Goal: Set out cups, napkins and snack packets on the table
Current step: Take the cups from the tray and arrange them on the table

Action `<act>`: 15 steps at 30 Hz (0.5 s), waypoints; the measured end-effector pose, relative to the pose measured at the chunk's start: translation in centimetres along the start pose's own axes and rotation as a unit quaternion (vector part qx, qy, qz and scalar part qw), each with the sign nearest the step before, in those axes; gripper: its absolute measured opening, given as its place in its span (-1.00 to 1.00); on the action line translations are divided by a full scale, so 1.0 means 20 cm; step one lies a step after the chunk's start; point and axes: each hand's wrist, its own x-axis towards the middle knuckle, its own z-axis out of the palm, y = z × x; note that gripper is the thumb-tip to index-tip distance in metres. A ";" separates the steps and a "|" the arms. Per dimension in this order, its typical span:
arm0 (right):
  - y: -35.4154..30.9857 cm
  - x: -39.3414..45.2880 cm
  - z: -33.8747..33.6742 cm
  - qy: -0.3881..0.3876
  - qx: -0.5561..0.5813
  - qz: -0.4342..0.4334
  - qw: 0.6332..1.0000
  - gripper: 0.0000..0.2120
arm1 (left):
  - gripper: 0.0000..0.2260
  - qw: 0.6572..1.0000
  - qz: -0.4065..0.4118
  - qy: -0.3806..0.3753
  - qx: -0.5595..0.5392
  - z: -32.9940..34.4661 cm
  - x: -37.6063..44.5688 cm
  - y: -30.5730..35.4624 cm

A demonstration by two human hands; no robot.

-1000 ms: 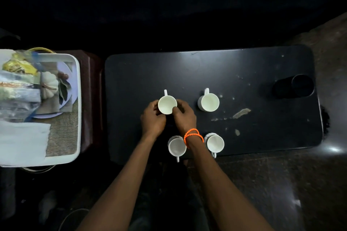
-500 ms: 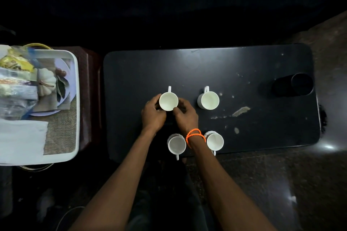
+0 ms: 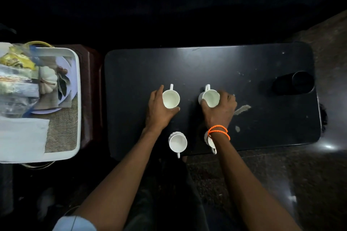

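We're looking straight down on the dark table [image 3: 216, 65], and each of our hands has a white cup in its grasp: the left hand [image 3: 158, 110] wraps its fingers and thumb around the far-left cup [image 3: 170, 99], while the right hand [image 3: 219, 110] cups the far-right cup [image 3: 211, 98], thumb on its left side, fingers curled round the right. Both cups stand upright on the tabletop with their handles pointing away from us. Closer to us, near the table's front edge, the near-left cup [image 3: 177, 142] stands free with its handle towards us, and the near-right cup [image 3: 210, 141] is mostly hidden under our right wrist, where the orange bracelet [image 3: 218, 131] sits. Four cups, then, in a loose square. Off to the left, on a separate stand, the white tray [image 3: 76, 103] holds the snack packets [image 3: 16, 73] piled at its far end and a pale napkin [image 3: 22, 137] at its near end. Over at the table's right end lies a black cylinder [image 3: 293, 83], well apart from the cups.
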 end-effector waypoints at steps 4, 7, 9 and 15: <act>0.06 0.10 0.04 -0.133 -0.069 0.017 0.989 -0.18 | -0.20 0.998 0.025 0.006 0.049 0.02 0.01 0.04; 0.08 0.13 0.06 -0.141 -0.087 -0.002 0.986 -0.19 | -0.31 0.998 0.030 0.030 0.053 0.03 0.01 0.06; 0.09 0.13 0.06 -0.139 -0.094 0.005 0.986 -0.14 | -0.26 0.998 0.030 0.025 0.050 0.04 0.01 0.06; 0.20 -0.07 -0.05 -0.082 -0.052 0.105 0.990 0.01 | -0.06 0.998 -0.033 0.053 0.019 0.12 -0.21 -0.04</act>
